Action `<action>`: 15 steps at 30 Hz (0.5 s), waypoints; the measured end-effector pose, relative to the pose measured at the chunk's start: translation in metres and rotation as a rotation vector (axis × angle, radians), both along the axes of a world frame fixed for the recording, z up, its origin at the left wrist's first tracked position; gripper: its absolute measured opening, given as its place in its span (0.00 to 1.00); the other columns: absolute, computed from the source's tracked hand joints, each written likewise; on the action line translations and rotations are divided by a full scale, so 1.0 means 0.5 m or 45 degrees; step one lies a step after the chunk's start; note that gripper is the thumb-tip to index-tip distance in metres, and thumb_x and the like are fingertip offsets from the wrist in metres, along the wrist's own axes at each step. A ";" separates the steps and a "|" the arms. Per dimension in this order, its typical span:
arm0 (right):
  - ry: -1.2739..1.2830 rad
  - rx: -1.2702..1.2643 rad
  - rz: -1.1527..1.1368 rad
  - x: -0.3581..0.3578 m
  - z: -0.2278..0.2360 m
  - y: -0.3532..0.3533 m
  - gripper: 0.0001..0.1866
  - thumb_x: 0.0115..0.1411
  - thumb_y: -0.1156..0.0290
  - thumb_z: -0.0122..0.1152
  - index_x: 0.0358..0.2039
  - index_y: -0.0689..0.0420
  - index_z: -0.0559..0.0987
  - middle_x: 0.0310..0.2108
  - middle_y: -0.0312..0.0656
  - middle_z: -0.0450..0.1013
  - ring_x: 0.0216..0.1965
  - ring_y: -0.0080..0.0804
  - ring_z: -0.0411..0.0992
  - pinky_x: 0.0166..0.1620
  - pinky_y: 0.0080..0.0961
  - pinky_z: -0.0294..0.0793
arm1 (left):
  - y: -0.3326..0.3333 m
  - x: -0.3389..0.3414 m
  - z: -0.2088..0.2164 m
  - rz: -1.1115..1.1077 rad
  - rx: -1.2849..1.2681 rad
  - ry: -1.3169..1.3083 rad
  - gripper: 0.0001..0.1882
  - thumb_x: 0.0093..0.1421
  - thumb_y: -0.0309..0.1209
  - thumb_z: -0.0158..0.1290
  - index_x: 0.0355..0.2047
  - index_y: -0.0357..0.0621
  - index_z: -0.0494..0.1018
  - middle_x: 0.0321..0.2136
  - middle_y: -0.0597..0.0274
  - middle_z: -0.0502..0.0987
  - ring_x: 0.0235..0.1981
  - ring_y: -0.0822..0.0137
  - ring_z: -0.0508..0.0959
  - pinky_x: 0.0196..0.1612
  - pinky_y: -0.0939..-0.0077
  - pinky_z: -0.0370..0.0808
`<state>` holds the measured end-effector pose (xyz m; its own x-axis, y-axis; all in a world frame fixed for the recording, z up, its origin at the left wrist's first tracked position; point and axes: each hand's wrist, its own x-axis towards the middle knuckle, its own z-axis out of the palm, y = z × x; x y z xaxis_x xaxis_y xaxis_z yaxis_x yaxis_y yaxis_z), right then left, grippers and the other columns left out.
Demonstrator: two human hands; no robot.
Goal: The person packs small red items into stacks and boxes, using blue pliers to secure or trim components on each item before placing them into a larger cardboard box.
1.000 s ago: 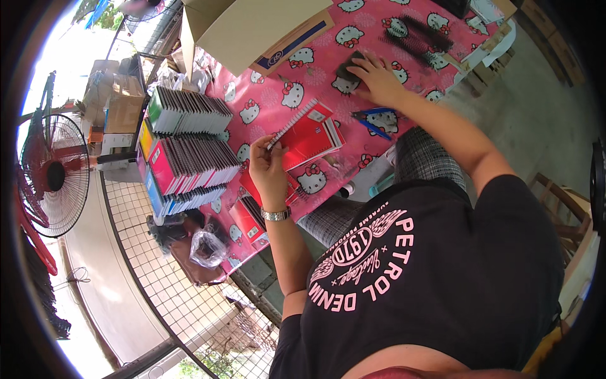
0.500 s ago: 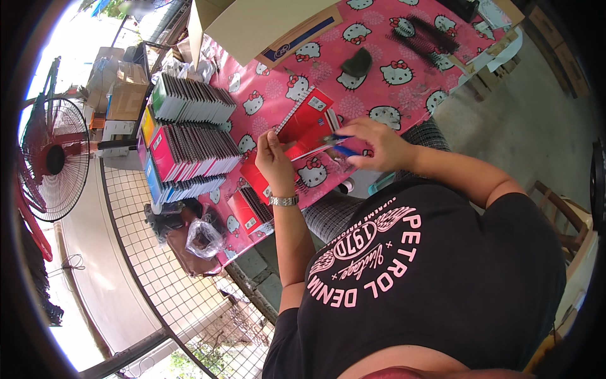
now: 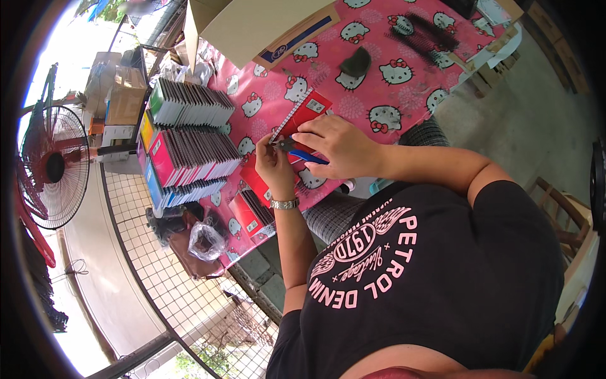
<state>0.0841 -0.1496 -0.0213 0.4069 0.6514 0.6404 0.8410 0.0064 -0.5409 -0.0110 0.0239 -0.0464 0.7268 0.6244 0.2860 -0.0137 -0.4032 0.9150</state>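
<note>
A red spiral notebook (image 3: 315,105) lies on the pink table, its wire coil (image 3: 292,117) running along the upper left edge. At the coil's near end, my left hand (image 3: 275,170) pinches the notebook's corner between thumb and fingers. My right hand (image 3: 346,146) grips blue-handled pliers (image 3: 306,155) and rests over the notebook's cover. The plier jaws meet the coil's end beside my left fingertips; whether they are closed on the wire cannot be made out. More red notebooks (image 3: 251,213) lie by my left wrist at the table's near edge.
Tall stacks of coil-bound notebooks (image 3: 189,151) stand left on the table. A cardboard box (image 3: 265,31) sits at the back. A dark green piece (image 3: 356,62) and loose black coils (image 3: 429,39) lie farther right. A fan (image 3: 55,165) stands far left; a plastic bag (image 3: 207,241) hangs near the edge.
My right hand has swung left with the pliers, bringing their jaws to the coil's end at my left fingers. The notebook's cover now lies flatter under my right hand.
</note>
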 end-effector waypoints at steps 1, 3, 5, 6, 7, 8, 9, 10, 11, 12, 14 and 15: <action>-0.031 -0.013 -0.015 0.000 0.002 0.003 0.27 0.50 0.61 0.67 0.47 0.63 0.77 0.46 0.48 0.73 0.47 0.47 0.72 0.53 0.41 0.71 | 0.004 -0.004 -0.004 -0.003 -0.031 -0.007 0.13 0.63 0.13 0.47 0.47 0.34 0.70 0.39 0.59 0.77 0.43 0.69 0.79 0.49 0.76 0.76; -0.057 -0.100 -0.006 -0.003 0.010 0.004 0.26 0.50 0.63 0.67 0.49 0.61 0.77 0.46 0.47 0.73 0.48 0.45 0.72 0.53 0.41 0.71 | 0.010 -0.009 -0.015 0.009 -0.051 -0.018 0.13 0.63 0.12 0.46 0.47 0.33 0.70 0.40 0.57 0.78 0.44 0.69 0.80 0.49 0.76 0.76; 0.012 -0.154 0.030 -0.005 0.009 0.002 0.25 0.52 0.64 0.66 0.49 0.61 0.78 0.46 0.46 0.73 0.47 0.43 0.72 0.52 0.40 0.72 | 0.005 -0.006 -0.016 0.030 -0.031 -0.027 0.13 0.62 0.12 0.47 0.46 0.33 0.70 0.40 0.56 0.78 0.44 0.69 0.80 0.48 0.77 0.76; 0.094 -0.162 0.066 -0.008 0.000 0.004 0.24 0.53 0.65 0.66 0.49 0.61 0.78 0.46 0.47 0.74 0.47 0.42 0.73 0.51 0.38 0.73 | 0.002 -0.007 -0.017 0.051 0.000 -0.030 0.12 0.63 0.12 0.47 0.46 0.33 0.71 0.40 0.56 0.78 0.43 0.69 0.80 0.47 0.77 0.76; 0.176 -0.169 0.104 -0.009 0.003 0.005 0.23 0.54 0.66 0.65 0.49 0.62 0.78 0.45 0.47 0.74 0.46 0.40 0.73 0.50 0.36 0.73 | -0.001 -0.009 -0.017 0.076 0.031 -0.033 0.12 0.63 0.13 0.48 0.46 0.33 0.71 0.39 0.57 0.78 0.42 0.69 0.80 0.47 0.78 0.76; 0.668 -0.253 0.260 -0.007 0.007 0.009 0.23 0.55 0.66 0.65 0.50 0.63 0.78 0.45 0.47 0.74 0.46 0.39 0.74 0.49 0.35 0.74 | -0.003 -0.012 -0.016 0.100 0.063 -0.036 0.11 0.63 0.13 0.48 0.45 0.33 0.71 0.39 0.57 0.79 0.41 0.69 0.80 0.46 0.78 0.77; 1.161 -0.335 0.415 -0.003 0.013 0.017 0.23 0.56 0.66 0.64 0.51 0.64 0.77 0.45 0.47 0.74 0.46 0.38 0.74 0.48 0.34 0.74 | -0.004 -0.017 -0.014 0.147 0.101 -0.040 0.10 0.63 0.14 0.49 0.44 0.33 0.72 0.39 0.57 0.79 0.40 0.70 0.80 0.44 0.78 0.77; 1.658 -0.411 0.560 0.002 0.019 0.018 0.23 0.56 0.66 0.64 0.51 0.64 0.77 0.45 0.47 0.75 0.46 0.37 0.75 0.47 0.33 0.74 | -0.007 -0.021 -0.013 0.186 0.136 -0.043 0.09 0.63 0.15 0.50 0.44 0.33 0.72 0.38 0.58 0.79 0.39 0.70 0.81 0.42 0.78 0.77; 1.777 -0.366 0.634 0.002 0.006 0.022 0.25 0.58 0.64 0.63 0.53 0.64 0.76 0.47 0.48 0.75 0.47 0.36 0.75 0.49 0.32 0.73 | -0.010 -0.026 -0.012 0.226 0.172 -0.047 0.08 0.63 0.16 0.50 0.43 0.34 0.72 0.38 0.58 0.79 0.37 0.70 0.81 0.40 0.78 0.78; 1.453 -0.284 0.557 -0.001 -0.005 0.021 0.25 0.57 0.64 0.64 0.53 0.63 0.76 0.47 0.49 0.74 0.48 0.38 0.74 0.50 0.33 0.73 | -0.011 -0.032 -0.011 0.286 0.126 -0.105 0.07 0.64 0.18 0.52 0.42 0.33 0.72 0.37 0.58 0.78 0.35 0.71 0.80 0.37 0.79 0.79; 0.807 -0.128 0.394 0.003 -0.026 0.007 0.26 0.56 0.62 0.65 0.53 0.62 0.76 0.48 0.50 0.73 0.49 0.41 0.74 0.52 0.34 0.73 | -0.013 -0.040 -0.002 0.404 0.032 -0.221 0.06 0.65 0.22 0.54 0.41 0.33 0.72 0.35 0.59 0.78 0.31 0.73 0.78 0.32 0.79 0.80; 0.725 -0.113 0.285 0.012 -0.034 -0.003 0.26 0.55 0.62 0.65 0.53 0.61 0.76 0.49 0.50 0.72 0.50 0.43 0.73 0.54 0.35 0.72 | -0.009 -0.052 0.009 0.503 -0.222 -0.321 0.07 0.65 0.25 0.55 0.38 0.33 0.70 0.34 0.57 0.77 0.32 0.70 0.78 0.28 0.76 0.83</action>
